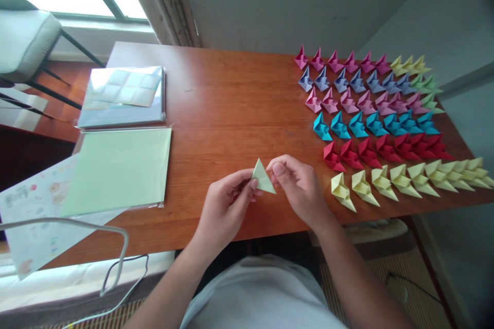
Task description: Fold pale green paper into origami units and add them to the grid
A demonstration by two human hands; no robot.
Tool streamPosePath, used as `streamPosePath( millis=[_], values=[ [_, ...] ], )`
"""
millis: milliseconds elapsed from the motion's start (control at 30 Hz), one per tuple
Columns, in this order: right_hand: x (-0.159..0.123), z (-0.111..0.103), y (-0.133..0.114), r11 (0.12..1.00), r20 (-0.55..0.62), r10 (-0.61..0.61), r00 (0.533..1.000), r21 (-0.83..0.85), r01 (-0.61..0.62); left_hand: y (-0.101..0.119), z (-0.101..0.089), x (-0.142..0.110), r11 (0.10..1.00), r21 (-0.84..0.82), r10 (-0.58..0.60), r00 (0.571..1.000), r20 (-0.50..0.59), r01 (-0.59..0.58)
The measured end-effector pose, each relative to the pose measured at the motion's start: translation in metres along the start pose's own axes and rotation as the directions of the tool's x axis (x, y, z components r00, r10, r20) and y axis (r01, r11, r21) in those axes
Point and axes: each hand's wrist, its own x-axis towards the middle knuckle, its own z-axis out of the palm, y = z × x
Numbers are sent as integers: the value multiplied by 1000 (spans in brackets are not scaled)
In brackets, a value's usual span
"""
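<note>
A small folded triangle of pale green paper [264, 179] is pinched between the thumb and fingers of my left hand [229, 200], just above the front part of the table. Right beside the triangle's slanted edge is my right hand [299, 187], its thumb pressed to its curled fingers. Whether those fingertips grip any paper is hidden. To the right stand rows of folded paper boats with pointed ends, the nearest row pale yellow [341, 191], then red [334, 156], turquoise [322, 126], pink [313, 100], lavender [305, 79] and magenta [301, 57].
On the wooden table [231, 108], a pack of pale green paper [121, 169] lies left, over a printed sheet [38, 205]. Behind it is a wrapped pack [125, 95]. A white cable [123, 252] hangs at the front left. A chair [27, 36] stands by the window.
</note>
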Motion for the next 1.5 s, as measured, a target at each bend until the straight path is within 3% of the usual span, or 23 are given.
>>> streamPosePath(
  millis=[133, 267, 367, 500, 967, 1267, 1500],
  values=[
    [-2, 2, -4, 992, 68, -40, 997, -120, 48, 0, 2, 0, 1000, 14, -2, 1000, -6, 2],
    [-2, 3, -6, 976, 55, -92, 994, -191, 100, 1, 4, 0, 999, -32, -4, 1000, 17, 4],
    [-3, 4, -4, 981, 22, -91, 996, -169, 93, 1, 3, 0, 999, -54, -3, 1000, -11, 2],
    [-4, 4, -1, 994, 66, -44, 997, -101, 50, 1, 1, 0, 999, -40, 11, 998, -61, -14],
    [-8, 8, 4, 981, 52, -91, 994, -165, 99, -3, 1, 1, 999, -38, -4, 998, -68, 2],
    [-16, 12, 12, 999, 36, -45, 998, 1, 45, -10, -2, 1, 996, 55, 70, 992, -107, -64],
    [-18, 9, 8, 997, 66, -24, 998, 75, 19, -7, -1, 1, 995, -76, 59, 994, -93, -66]
  ],
)
